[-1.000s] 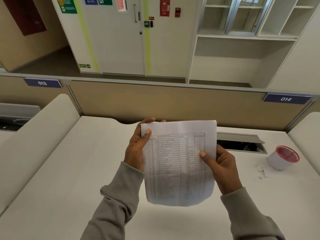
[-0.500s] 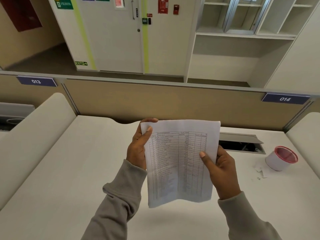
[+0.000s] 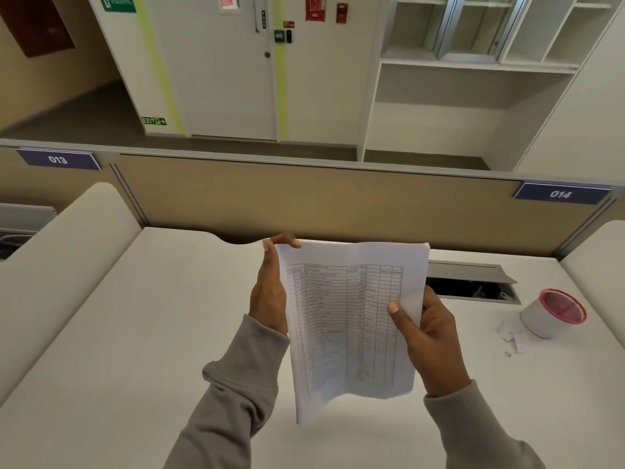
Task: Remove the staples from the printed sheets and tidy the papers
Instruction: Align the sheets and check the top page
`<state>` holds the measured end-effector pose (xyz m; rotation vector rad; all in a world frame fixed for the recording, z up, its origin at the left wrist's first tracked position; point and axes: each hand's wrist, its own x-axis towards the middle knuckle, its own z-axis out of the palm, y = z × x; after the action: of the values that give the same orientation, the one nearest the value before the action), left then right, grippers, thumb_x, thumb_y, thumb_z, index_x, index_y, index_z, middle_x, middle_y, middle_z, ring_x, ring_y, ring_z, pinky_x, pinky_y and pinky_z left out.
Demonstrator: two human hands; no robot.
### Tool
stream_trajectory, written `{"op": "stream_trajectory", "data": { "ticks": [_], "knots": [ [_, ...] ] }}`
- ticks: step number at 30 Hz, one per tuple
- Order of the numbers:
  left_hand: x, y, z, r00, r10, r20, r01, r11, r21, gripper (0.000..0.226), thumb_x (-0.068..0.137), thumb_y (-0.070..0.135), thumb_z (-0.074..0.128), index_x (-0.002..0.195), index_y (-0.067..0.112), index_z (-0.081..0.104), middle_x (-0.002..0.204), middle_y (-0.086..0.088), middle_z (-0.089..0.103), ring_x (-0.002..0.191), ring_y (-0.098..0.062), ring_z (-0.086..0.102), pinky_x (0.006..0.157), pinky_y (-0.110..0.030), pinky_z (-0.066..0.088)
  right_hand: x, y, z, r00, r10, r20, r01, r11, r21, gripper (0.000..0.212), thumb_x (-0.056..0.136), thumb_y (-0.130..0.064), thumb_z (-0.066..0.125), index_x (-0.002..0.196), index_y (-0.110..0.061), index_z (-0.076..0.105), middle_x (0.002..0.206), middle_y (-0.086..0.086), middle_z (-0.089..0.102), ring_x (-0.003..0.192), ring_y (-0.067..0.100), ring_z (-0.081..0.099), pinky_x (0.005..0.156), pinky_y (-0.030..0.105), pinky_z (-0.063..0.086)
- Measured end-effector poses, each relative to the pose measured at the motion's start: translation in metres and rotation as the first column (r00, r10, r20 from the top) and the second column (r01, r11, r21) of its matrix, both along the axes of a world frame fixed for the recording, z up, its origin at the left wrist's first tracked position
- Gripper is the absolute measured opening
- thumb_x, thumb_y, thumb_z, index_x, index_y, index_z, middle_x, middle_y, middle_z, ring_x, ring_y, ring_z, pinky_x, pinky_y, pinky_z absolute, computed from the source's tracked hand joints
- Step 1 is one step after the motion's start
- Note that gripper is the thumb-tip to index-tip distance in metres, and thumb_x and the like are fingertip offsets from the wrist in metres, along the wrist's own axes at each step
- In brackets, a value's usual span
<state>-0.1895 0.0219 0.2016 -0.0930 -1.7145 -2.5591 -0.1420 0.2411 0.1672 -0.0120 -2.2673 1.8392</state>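
Head view looks down on two grey sleeves, the nearest things. Past them, both hands hold up the printed sheets, a thin stack with a table of lines and numbers on the front page. The right hand pinches the right edge, with the thumb pressed on the front and the fingers curled behind. The left hand grips the top left corner, with the thumb along the edge and the fingertips hooked over the top. I think the left hand is up there because staples most often sit in that corner, and the right hand keeps the stack steady. I cannot see any staple, so I cannot tell if one is in there. The stack hangs in the air above the white desk, tilted toward the face so it is easy to read, and its bottom edge curls a little. Off to the right on the desk stands a white tub with a red top, with little paper bits just beside it. Maybe pulled staples go there. Near the tub is an open hatch in the desk. Behind that is a low tan wall, and far back are a white door and bare shelves.
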Motion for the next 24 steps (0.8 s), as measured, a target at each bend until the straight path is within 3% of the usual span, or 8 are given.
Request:
{"op": "stream_trajectory", "data": {
  "ticks": [4,6,8,11,16,24],
  "knots": [
    [-0.007,0.001,-0.001,1.0,0.005,-0.018,-0.005,1.0,-0.018,0.046,0.095,0.057,0.023,0.096,0.036,0.064,0.096,-0.003,0.062,0.087,-0.021,0.062,0.071,-0.032,0.056,-0.005,0.002,-0.004,1.0,-0.004,0.017,0.004,1.0,-0.014,0.026,0.092,-0.019,0.063,0.117,-0.024,0.061,0.11,-0.011,0.069,0.098,0.01,0.067,0.071,0.024,0.06],
    [-0.012,-0.002,-0.005,0.999,0.005,-0.039,-0.006,0.999,-0.035,0.049,0.095,0.064,0.025,0.113,0.034,0.061,0.103,-0.012,0.064,0.085,-0.027,0.062,0.067,-0.036,0.056,-0.008,0.004,-0.006,1.0,-0.009,0.024,0.01,1.0,-0.028,0.024,0.092,-0.018,0.063,0.115,-0.023,0.062,0.108,-0.011,0.07,0.096,0.012,0.068,0.071,0.026,0.061],
    [-0.015,-0.008,-0.011,0.997,-0.033,-0.065,0.024,0.99,-0.14,0.05,0.091,0.068,0.043,0.128,0.035,0.053,0.114,-0.021,0.062,0.089,-0.032,0.064,0.072,-0.044,0.057,-0.011,0.007,-0.008,0.999,-0.008,0.034,0.01,0.999,-0.054,0.022,0.091,-0.016,0.063,0.112,-0.023,0.064,0.105,-0.012,0.072,0.095,0.012,0.069,0.07,0.026,0.061],
    [-0.013,-0.015,-0.028,0.995,-0.095,-0.01,0.086,0.94,-0.331,0.038,0.091,0.043,0.064,0.126,0.035,0.054,0.12,-0.001,0.068,0.106,-0.027,0.069,0.087,-0.049,0.059,-0.014,0.012,-0.013,0.998,-0.015,0.059,0.021,0.995,-0.101,0.023,0.09,-0.015,0.064,0.111,-0.023,0.064,0.104,-0.014,0.072,0.093,0.014,0.071,0.069,0.026,0.061],
    [-0.006,-0.006,-0.049,0.992,-0.095,0.083,0.117,0.934,-0.337,0.027,0.097,0.025,0.052,0.124,0.026,0.056,0.114,0.014,0.071,0.107,-0.018,0.069,0.078,-0.032,0.06,-0.021,0.014,-0.028,0.994,-0.03,0.103,0.043,0.991,-0.124,0.023,0.091,-0.014,0.064,0.113,-0.021,0.065,0.105,-0.007,0.073,0.093,0.02,0.071,0.072,0.034,0.062],
    [-0.01,0.0,-0.062,0.993,-0.006,0.117,0.045,0.941,-0.335,0.022,0.104,0.02,0.043,0.118,0.026,0.059,0.108,0.015,0.072,0.102,-0.014,0.07,0.072,-0.026,0.058,-0.028,0.012,-0.041,0.993,0.014,0.12,0.004,0.988,-0.156,0.028,0.093,-0.01,0.06,0.12,-0.015,0.062,0.109,-0.002,0.073,0.096,0.021,0.071,0.075,0.036,0.061]
  ]
}}
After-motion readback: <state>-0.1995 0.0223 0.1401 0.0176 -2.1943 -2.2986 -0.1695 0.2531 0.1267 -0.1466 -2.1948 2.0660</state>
